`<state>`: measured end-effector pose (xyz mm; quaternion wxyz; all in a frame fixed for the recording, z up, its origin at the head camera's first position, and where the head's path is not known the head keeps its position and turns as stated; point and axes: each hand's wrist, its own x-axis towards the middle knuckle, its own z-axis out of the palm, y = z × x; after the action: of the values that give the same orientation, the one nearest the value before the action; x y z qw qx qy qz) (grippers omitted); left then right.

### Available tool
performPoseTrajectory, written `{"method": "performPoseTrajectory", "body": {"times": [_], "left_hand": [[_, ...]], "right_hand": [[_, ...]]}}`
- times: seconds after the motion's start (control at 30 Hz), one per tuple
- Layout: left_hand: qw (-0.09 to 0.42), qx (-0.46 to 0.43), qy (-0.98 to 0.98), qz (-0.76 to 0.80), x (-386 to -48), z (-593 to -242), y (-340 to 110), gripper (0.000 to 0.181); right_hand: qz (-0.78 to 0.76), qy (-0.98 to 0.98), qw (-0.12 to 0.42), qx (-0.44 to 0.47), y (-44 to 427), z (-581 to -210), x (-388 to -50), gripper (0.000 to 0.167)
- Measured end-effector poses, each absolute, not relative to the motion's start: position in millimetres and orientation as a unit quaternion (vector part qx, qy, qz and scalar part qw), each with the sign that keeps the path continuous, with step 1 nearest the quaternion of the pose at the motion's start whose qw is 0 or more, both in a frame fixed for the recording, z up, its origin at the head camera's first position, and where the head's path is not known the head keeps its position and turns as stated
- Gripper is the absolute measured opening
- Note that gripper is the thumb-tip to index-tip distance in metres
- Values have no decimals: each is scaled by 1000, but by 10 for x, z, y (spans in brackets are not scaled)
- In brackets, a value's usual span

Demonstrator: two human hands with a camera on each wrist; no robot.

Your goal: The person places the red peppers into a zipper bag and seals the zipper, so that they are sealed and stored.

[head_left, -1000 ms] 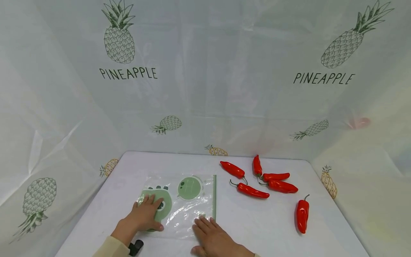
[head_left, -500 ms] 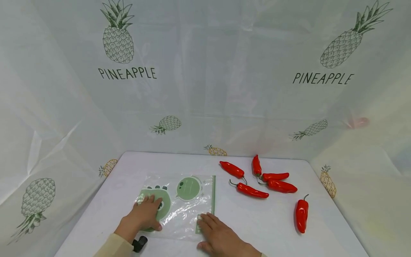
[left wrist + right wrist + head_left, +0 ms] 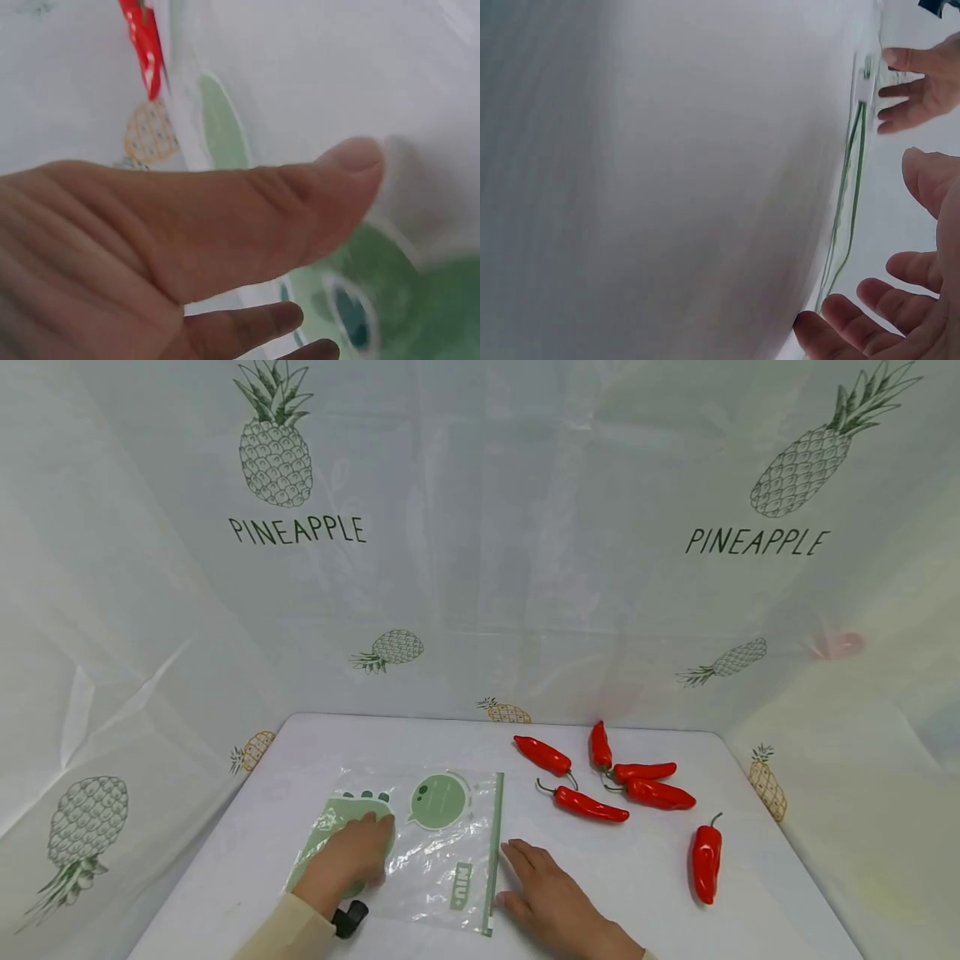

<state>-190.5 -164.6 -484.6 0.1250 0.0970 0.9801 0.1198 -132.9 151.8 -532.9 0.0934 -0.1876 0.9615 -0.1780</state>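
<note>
A clear plastic zip bag [image 3: 423,877] with green dinosaur prints lies flat on the table. Over its left part is my left hand [image 3: 348,860], fingers extended across the large green print. In the left wrist view that hand's thumb [image 3: 262,225] is straight and nothing is held. My right hand [image 3: 551,897] is just beyond the bag's green zip edge [image 3: 497,843], its fingers loosely bent and holding nothing. The right wrist view shows the bag's mouth [image 3: 847,195] edge-on as two green lines standing apart. Whether the right fingertips touch the edge, I cannot tell.
Several red chili peppers [image 3: 590,805] lie at the back right of the white table [image 3: 600,877]. One more pepper [image 3: 706,864] lies nearer the right edge. A black device [image 3: 350,918] sits at the left wrist. Pineapple-printed sheeting [image 3: 480,568] surrounds the table.
My right hand has slid right off the bag, uncovering its lower right corner and green label. My left hand has shifted slightly right, and its fingers have moved over the print.
</note>
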Motion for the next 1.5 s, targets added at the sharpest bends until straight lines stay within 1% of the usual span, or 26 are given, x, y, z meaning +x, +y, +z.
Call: {"method": "performPoseTrajectory", "body": {"times": [0.1,0.17,0.23,0.3,0.43,0.63,0.73,0.87,0.97,1.1,1.27,1.37,1.5], "left_hand": [[95,116,981,122,-1946,-4868,-1467,70],[80,128,979,137,-1972,-4901,-1319,69],[73,136,974,168,-1997,-4935,-1159,73],[76,139,966,203,-2019,-4982,-999,83],[95,128,952,262,-2045,-5055,-707,98],[91,122,945,289,-2091,-5140,-355,103],[93,112,947,286,-2109,-5196,-234,103],[95,102,952,274,-2107,-5232,-156,101],[88,101,953,273,-2107,-5245,-150,97],[89,99,948,290,-2118,-5257,-187,95],[105,99,939,313,-2141,-5278,-256,93],[106,106,934,325,-2159,-5292,-300,86],[95,126,929,334,-2182,-5299,-359,71]], "right_hand": [[-183,965,80,-168,1567,-5325,-1338,81],[-188,967,69,-159,1599,-5322,-1342,81],[-196,967,57,-150,1631,-5322,-1348,80],[-203,968,45,-143,1666,-5326,-1355,79],[-209,970,23,-123,1737,-5334,-1372,78],[-206,974,-16,-88,1879,-5327,-1380,78],[-200,977,-34,-66,1994,-5321,-1391,81],[-185,980,-67,-40,2191,-5298,-1408,84],[-180,980,-84,-24,2361,-5259,-1416,83],[-178,980,-85,-1,2575,-5192,-1426,85],[-170,982,-82,24,2794,-5113,-1430,88],[-167,981,-89,33,2907,-5072,-1417,85],[-165,979,-113,38,3054,-5045,-1394,79]]}}
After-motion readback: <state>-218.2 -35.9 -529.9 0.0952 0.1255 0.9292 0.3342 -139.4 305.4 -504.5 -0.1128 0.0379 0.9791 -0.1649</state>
